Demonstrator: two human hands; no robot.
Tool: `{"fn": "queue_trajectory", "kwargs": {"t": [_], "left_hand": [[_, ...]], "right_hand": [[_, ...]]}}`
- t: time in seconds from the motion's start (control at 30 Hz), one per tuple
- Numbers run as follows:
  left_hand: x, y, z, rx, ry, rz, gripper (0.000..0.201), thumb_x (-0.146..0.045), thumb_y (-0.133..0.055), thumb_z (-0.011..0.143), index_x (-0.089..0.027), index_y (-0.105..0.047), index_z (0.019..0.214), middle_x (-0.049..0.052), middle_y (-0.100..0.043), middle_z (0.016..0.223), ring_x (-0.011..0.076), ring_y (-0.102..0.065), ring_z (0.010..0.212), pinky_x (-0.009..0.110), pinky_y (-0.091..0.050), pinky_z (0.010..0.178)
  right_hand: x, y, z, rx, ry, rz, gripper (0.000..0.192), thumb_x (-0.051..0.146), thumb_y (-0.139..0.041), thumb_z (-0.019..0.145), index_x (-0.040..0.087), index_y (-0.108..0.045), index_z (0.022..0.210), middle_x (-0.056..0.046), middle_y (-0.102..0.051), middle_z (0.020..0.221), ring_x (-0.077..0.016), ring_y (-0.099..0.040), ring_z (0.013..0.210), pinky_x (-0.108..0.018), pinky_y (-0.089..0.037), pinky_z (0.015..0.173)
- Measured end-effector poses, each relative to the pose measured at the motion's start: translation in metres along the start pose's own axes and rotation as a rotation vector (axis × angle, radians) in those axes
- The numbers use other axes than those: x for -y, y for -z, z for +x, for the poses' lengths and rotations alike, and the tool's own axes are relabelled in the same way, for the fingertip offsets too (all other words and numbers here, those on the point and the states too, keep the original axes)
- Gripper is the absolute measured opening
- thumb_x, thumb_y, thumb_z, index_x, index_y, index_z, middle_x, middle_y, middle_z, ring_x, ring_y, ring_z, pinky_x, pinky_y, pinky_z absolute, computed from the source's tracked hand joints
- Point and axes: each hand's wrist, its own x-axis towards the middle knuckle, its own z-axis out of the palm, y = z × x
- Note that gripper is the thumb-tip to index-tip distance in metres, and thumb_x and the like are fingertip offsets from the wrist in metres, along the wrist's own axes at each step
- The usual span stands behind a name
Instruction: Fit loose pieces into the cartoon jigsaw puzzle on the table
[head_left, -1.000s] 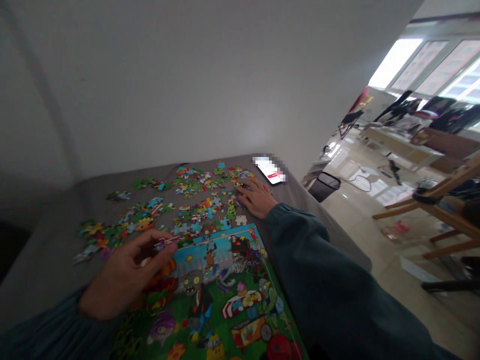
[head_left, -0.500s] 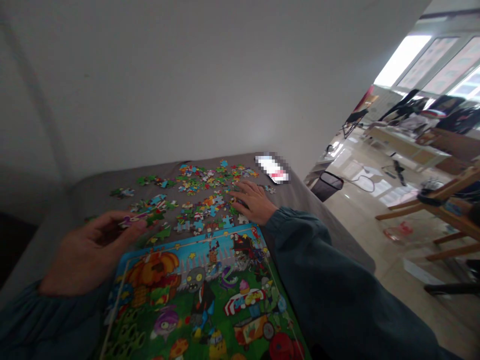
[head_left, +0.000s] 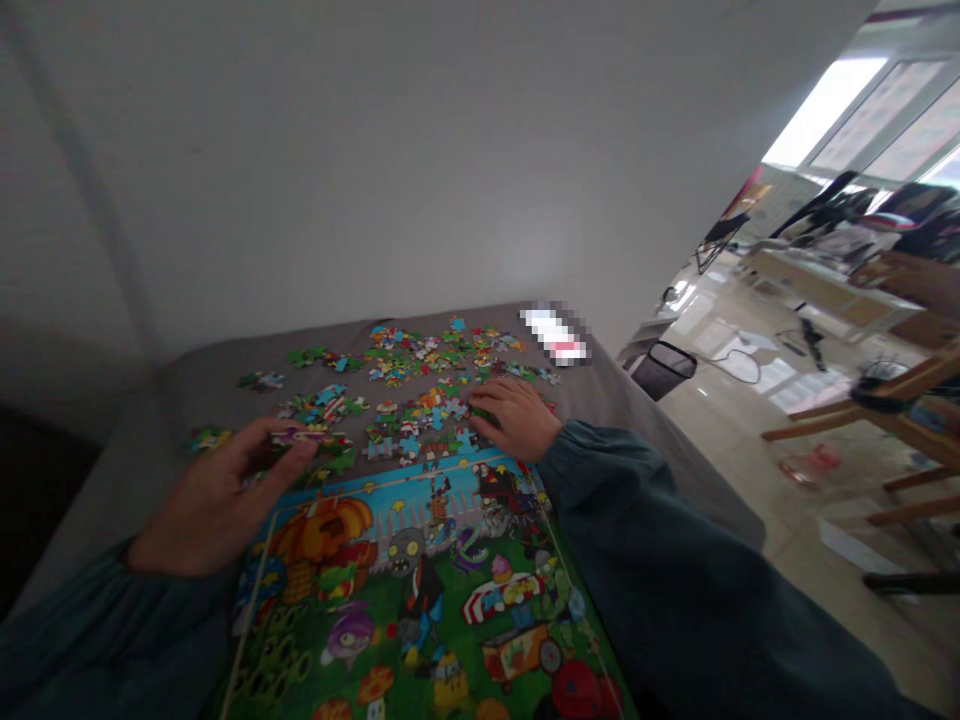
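My left hand (head_left: 214, 495) pinches a purple jigsaw piece (head_left: 300, 436) between thumb and fingers, just above the upper left corner of the printed puzzle board (head_left: 367, 640). The board shows cartoon zombies, a pumpkin and plants on green. At its upper right edge, my right hand (head_left: 517, 415) rests among loose jigsaw pieces (head_left: 409, 412). Its fingers are bent in toward the thumb over some greenish pieces; whether one is held between them is hidden. More loose pieces (head_left: 322, 403) lie close beyond my left hand.
A phone (head_left: 555, 335) with a lit, blurred-out screen lies on the grey cloth (head_left: 607, 400) at the far right. Behind the cloth stands a pale wall (head_left: 375, 180). Down on the floor to the right are a dark mesh bin (head_left: 664, 370) and a wooden chair (head_left: 825, 405).
My right hand's fingers, spread earlier, have drawn in toward the thumb over the pieces. My left hand still holds the purple piece. The whole view has shifted slightly.
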Motion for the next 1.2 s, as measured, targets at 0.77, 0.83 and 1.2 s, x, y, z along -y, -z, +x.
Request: {"fn": "queue_trajectory", "kwargs": {"t": [0.77,0.83,1.2], "left_hand": [[0.002,-0.012,-0.004,0.282,-0.146,0.173,0.053,-0.070,-0.041,0.090,-0.025,-0.067,0.103,0.005,-0.078,0.104,0.0283,-0.073,0.094,0.035,-0.055,0.081],[0.004,-0.012,-0.003,0.293,-0.149,0.174,0.052,-0.069,-0.042,0.091,-0.025,-0.066,0.105,0.004,-0.078,0.104,0.0279,-0.073,0.095,0.035,-0.055,0.081],[-0.001,-0.010,-0.006,0.248,-0.164,0.135,0.051,-0.069,-0.045,0.089,-0.026,-0.069,0.098,0.004,-0.078,0.103,0.0267,-0.072,0.094,0.036,-0.056,0.083]], "right_hand": [[-0.002,-0.011,0.009,-0.125,-0.059,0.191,0.025,0.040,-0.066,0.098,0.024,-0.074,0.115,-0.008,-0.068,0.130,-0.0265,-0.049,0.130,-0.047,-0.036,0.110],[-0.004,-0.008,0.009,-0.180,-0.088,0.178,0.025,0.040,-0.066,0.098,0.023,-0.074,0.114,-0.009,-0.068,0.128,-0.0269,-0.050,0.129,-0.046,-0.037,0.110],[0.002,-0.006,0.005,-0.097,-0.103,0.094,0.039,0.042,-0.059,0.101,0.024,-0.066,0.135,-0.011,-0.057,0.145,-0.0309,-0.038,0.141,-0.052,-0.034,0.114]]}}
